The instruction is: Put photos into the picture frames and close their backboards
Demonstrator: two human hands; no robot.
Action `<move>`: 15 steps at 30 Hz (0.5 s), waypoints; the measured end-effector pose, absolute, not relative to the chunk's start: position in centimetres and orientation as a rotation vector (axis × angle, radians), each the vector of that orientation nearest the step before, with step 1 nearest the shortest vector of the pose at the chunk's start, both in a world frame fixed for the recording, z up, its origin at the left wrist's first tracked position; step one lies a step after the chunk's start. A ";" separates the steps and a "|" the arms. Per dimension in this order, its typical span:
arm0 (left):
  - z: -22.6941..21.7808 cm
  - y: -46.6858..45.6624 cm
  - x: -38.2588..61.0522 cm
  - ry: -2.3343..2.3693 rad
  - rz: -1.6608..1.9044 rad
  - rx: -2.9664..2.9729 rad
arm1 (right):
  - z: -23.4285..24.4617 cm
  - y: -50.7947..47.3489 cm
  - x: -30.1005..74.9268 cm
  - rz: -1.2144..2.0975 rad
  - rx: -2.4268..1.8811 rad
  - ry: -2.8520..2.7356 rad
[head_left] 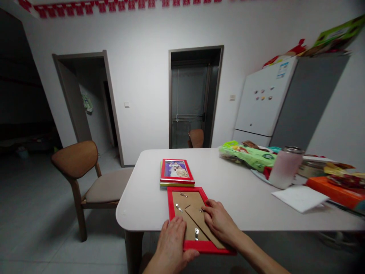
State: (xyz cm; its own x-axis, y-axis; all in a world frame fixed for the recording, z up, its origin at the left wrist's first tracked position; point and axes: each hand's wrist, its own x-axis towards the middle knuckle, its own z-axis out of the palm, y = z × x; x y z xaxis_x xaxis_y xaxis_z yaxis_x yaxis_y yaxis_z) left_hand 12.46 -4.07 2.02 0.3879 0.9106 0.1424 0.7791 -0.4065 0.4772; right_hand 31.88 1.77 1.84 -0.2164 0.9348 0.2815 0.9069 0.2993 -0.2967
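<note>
A red picture frame (186, 244) lies face down at the table's near edge, its lower end jutting past it. Its brown backing board (180, 209) carries a stand leg and several small metal clips, one of them (178, 207) on the left side. My left hand (172, 241) grips the frame's lower left side, fingers on the back and thumb along the bottom rail. With bent fingers, my right hand (219, 222) presses at the clip on the right side, partly covering it. Just beyond, another red frame (177, 170) with a photo of people lies face up on a stack.
On the right of the white table (228, 201) are a pink bottle (286, 167), a green bag (245, 156), white paper (300, 198) and an orange box (336, 192). A chair (108, 185) stands at the left, another (196, 137) behind. A fridge (259, 102) stands at the back right.
</note>
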 end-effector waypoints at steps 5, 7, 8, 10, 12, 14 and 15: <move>1.8 -4.2 12.4 1.468 0.576 2.354 | 1.7 1.5 32.2 0.156 -1.615 -2.147; 1.7 -4.2 12.4 1.466 0.590 2.353 | 1.6 1.5 32.4 0.171 -1.615 -2.149; 1.7 -4.2 12.3 1.463 0.600 2.351 | 1.6 1.5 32.5 0.175 -1.619 -2.148; 1.6 -4.1 12.2 1.454 0.622 2.348 | 1.5 1.7 32.6 0.173 -1.642 -2.139; 1.5 -4.1 12.1 1.439 0.645 2.355 | 1.6 2.2 32.5 0.152 -1.655 -2.121; 1.5 -4.1 12.1 1.443 0.648 2.362 | 1.9 2.8 31.9 0.125 -1.643 -2.116; 1.6 -4.1 12.1 1.449 0.638 2.365 | 2.1 3.2 31.4 0.118 -1.626 -2.125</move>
State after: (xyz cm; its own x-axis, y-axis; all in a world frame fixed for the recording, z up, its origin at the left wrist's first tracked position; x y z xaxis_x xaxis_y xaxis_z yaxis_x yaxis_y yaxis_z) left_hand 12.09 -4.07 1.55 0.3946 0.8931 0.2162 0.7626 -0.4496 0.4652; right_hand 31.40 3.23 2.13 -0.1960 0.9323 0.3040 0.8928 0.2979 -0.3378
